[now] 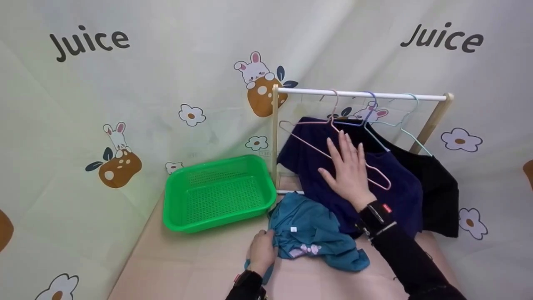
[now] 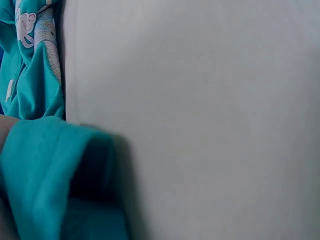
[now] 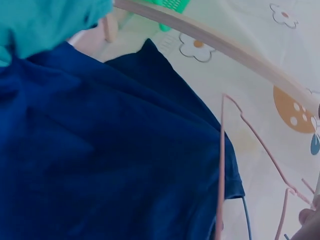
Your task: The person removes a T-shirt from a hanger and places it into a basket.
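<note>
My left hand [image 1: 262,251] grips the edge of a crumpled teal shirt [image 1: 308,227] with a bunny print, which lies on the table in front of the rack. Part of that teal cloth [image 2: 45,165] hides most of the hand in the left wrist view. With fingers straight, my right hand [image 1: 349,173] is in front of a bare pink hanger [image 1: 308,139] hooked on the rack's rail. Its fingertips are near the hanger's neck; I cannot tell whether they touch. Behind the pink hanger, a navy shirt [image 3: 125,145] hangs on a blue hanger [image 1: 377,137].
A white rail [image 1: 362,94] tops the wooden-post rack. At its right, a black garment [image 1: 441,187] hangs on a mint hanger [image 1: 416,139]. Left of the rack, a green plastic basket [image 1: 177,224] stands on the pink-beige table [image 1: 187,266]. A printed curtain [image 1: 166,75] surrounds the table.
</note>
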The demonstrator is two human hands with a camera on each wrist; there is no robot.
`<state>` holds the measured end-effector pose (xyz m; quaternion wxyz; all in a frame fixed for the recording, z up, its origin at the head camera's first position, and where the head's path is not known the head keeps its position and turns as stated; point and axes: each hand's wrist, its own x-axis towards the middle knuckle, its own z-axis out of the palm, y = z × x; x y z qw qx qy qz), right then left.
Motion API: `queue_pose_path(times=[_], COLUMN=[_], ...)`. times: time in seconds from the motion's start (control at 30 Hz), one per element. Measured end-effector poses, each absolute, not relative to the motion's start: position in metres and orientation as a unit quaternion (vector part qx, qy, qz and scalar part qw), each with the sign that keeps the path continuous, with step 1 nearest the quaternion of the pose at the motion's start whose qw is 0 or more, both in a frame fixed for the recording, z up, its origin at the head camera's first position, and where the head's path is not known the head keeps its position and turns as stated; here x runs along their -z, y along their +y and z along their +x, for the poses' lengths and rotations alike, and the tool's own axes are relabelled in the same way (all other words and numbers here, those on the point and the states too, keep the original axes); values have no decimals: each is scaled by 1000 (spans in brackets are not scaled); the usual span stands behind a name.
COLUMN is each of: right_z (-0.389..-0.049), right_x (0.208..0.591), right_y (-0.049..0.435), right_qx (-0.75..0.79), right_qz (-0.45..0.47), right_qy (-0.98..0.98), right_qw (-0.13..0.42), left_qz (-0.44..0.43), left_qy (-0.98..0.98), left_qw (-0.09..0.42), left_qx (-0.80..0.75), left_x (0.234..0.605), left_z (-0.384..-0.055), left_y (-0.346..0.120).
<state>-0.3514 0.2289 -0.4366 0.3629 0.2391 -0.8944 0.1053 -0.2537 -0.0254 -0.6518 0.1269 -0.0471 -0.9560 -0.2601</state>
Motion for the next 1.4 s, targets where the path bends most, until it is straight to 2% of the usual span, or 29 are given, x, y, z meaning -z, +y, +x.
queue_pose_path(times=[0.23, 0.47, 0.57, 0.7, 0.87, 1.23, 1.4], right_z=[-338, -333, -332, -329, -325, -319, -318], right_x=[452, 454, 453, 452, 452, 444, 441], right_y=[233, 240, 242, 247, 255, 266, 271], right_qx=[-117, -134, -147, -163, -171, -185, -184], right_qz=[258, 266, 274, 282, 275, 263, 253], right_qy=[-890, -879, -867, -853, -850, -845, -846], right_qw=[357, 373, 389, 409, 417, 428, 433], left_qz=[-60, -66, -35, 28, 59, 90, 79], left_qy=[-922, -863, -837, -796, -761, -677, -573], left_qw=[220, 318, 312, 272, 259, 311, 367], left_qx=[312, 388, 448, 539, 591, 661, 729], left_x=[633, 584, 559, 522, 475, 385, 354], left_z=[-263, -280, -289, -297, -306, -314, -318], left_y=[-34, -43, -48, -57, -67, -102, -124])
